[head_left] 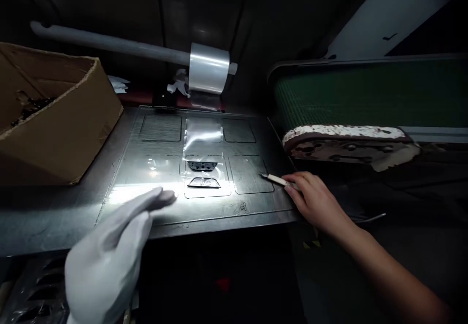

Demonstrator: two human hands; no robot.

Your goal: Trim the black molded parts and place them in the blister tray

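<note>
My left hand, in a white glove, hovers at the front left of the metal table. Its fingers are stretched out, with nothing in them. My bare right hand grips a slim white-handled tool with a dark tip over the table's right edge; whether the tip is a blade or a brush is unclear. Two small dark trapezoid parts, a dotted one and a shiny-faced one, lie between the hands, one behind the other. They rest on or under a strip of clear film inside a marked rectangle.
A roll of clear film hangs on a pale bar behind the table. An open cardboard box with dark pieces stands left. A green conveyor belt runs at right. A tray of dark parts sits lower left.
</note>
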